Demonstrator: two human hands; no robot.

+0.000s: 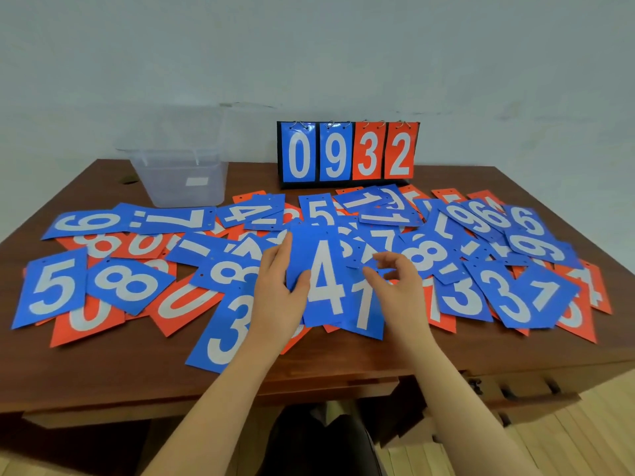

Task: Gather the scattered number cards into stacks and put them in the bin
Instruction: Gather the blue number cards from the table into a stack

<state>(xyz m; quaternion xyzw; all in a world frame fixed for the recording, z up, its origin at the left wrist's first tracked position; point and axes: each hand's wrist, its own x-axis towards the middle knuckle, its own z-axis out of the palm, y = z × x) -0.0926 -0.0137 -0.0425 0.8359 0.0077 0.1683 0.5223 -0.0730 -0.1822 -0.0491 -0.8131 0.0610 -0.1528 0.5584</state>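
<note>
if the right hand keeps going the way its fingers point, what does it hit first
Probably the blue 4 card that the left hand holds; the right hand has its fingers aimed left at it, though depth is unclear.

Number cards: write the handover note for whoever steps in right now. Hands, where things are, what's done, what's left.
Left hand grips the left edge of a blue 4 card, held over the pile.
Right hand hovers just right of it, fingers loosely curled, holding nothing.
The remaining blue and red cards lie scattered and overlapping across the table.
The clear bin stands at the back left; no cards visible inside.
The scoreboard at the back reads 0932.
Done: no finished stack visible.
Left: stack all the cards, then bin them.
</note>
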